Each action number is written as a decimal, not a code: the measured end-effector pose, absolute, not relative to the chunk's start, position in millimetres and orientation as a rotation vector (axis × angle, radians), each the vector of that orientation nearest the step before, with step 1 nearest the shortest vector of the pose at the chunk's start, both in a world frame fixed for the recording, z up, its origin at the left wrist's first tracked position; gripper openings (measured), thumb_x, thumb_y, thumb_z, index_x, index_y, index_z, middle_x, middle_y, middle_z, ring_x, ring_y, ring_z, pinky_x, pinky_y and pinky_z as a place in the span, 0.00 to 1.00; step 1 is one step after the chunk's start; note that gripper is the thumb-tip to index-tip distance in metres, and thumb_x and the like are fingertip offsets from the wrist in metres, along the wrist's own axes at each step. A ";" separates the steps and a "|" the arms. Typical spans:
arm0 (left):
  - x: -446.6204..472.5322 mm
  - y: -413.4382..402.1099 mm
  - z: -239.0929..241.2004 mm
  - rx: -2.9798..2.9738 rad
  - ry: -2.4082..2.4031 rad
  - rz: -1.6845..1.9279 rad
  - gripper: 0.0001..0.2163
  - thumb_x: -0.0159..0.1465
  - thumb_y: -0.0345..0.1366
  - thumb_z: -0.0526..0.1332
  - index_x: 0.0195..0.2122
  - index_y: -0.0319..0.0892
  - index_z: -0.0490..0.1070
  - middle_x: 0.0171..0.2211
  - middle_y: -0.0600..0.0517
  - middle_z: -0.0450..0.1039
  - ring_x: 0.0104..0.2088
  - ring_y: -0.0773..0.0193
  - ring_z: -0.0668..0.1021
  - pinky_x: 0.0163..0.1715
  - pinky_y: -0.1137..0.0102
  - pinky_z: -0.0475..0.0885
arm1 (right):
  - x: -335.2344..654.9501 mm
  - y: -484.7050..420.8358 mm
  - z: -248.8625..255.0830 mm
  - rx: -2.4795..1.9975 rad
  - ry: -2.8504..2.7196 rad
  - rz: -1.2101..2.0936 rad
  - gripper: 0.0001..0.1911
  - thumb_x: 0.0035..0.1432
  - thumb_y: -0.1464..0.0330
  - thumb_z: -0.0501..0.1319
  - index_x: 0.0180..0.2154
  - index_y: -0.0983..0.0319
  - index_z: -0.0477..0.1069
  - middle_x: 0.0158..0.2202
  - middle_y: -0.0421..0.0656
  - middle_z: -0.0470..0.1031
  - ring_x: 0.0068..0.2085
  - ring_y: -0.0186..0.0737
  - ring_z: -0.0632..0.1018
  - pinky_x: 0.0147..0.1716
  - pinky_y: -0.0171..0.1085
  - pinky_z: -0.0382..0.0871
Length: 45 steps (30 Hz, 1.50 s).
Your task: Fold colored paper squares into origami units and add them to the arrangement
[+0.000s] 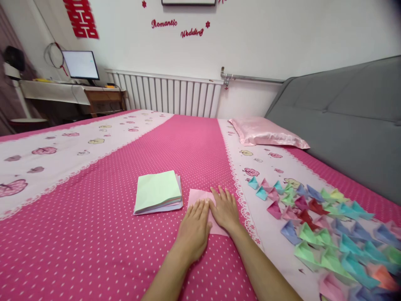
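Note:
A square sheet of pink paper (216, 228) lies flat on the bed, partly covered by both hands. My left hand (194, 228) rests on its left part, fingers stretched out and pointing away from me. On the right part lies my right hand (226, 209), flat with its fingers spread. The thumb of the right hand comes close to the left fingertips near the sheet's middle. To the left of the hands sits a stack of square coloured paper (158, 191), pale green on top.
Several folded paper boats (313, 234) in many colours cover the right side of the bedspread (94, 234). A pink pillow (266, 131) lies by the grey headboard (344, 108). Behind the bed are a white radiator (169, 94) and a desk with a monitor (80, 65).

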<state>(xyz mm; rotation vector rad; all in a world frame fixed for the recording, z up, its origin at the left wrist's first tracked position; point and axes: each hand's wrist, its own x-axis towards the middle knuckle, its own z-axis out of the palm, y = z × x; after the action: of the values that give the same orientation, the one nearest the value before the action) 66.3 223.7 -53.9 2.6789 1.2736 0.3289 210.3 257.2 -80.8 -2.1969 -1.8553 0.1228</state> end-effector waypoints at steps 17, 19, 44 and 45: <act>66.9 217.5 -52.4 2.543 1.630 0.144 0.28 0.62 0.46 0.44 0.60 0.34 0.49 0.61 0.39 0.43 0.61 0.50 0.48 0.57 0.55 0.47 | 208.7 256.1 -75.4 -2.244 -1.870 0.155 0.28 0.60 0.53 0.37 0.60 0.52 0.44 0.63 0.42 0.44 0.62 0.47 0.46 0.57 0.46 0.34; 67.1 217.9 -52.5 2.536 1.629 0.147 0.28 0.62 0.46 0.44 0.60 0.34 0.49 0.61 0.39 0.42 0.61 0.50 0.48 0.57 0.55 0.47 | 208.6 256.1 -75.1 -2.253 -1.874 0.159 0.28 0.60 0.53 0.37 0.60 0.52 0.44 0.63 0.42 0.44 0.62 0.47 0.46 0.57 0.46 0.33; 67.4 217.3 -49.0 2.524 1.624 0.114 0.28 0.62 0.46 0.45 0.60 0.34 0.49 0.61 0.39 0.43 0.61 0.49 0.48 0.57 0.55 0.47 | 209.1 256.2 -76.7 -2.235 -1.863 0.156 0.28 0.60 0.53 0.38 0.60 0.52 0.45 0.63 0.43 0.45 0.62 0.47 0.46 0.57 0.46 0.35; 67.4 217.3 -48.9 2.523 1.623 0.117 0.28 0.62 0.46 0.45 0.60 0.34 0.50 0.61 0.39 0.43 0.61 0.49 0.48 0.57 0.55 0.47 | 209.0 256.1 -76.3 -2.239 -1.866 0.160 0.28 0.60 0.53 0.38 0.60 0.52 0.44 0.63 0.43 0.45 0.62 0.47 0.46 0.57 0.46 0.35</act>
<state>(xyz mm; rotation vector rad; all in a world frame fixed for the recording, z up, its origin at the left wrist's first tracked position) 67.4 217.3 -48.9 2.5229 1.6226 0.1168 209.0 256.1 -76.3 -2.2388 -1.8657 0.1597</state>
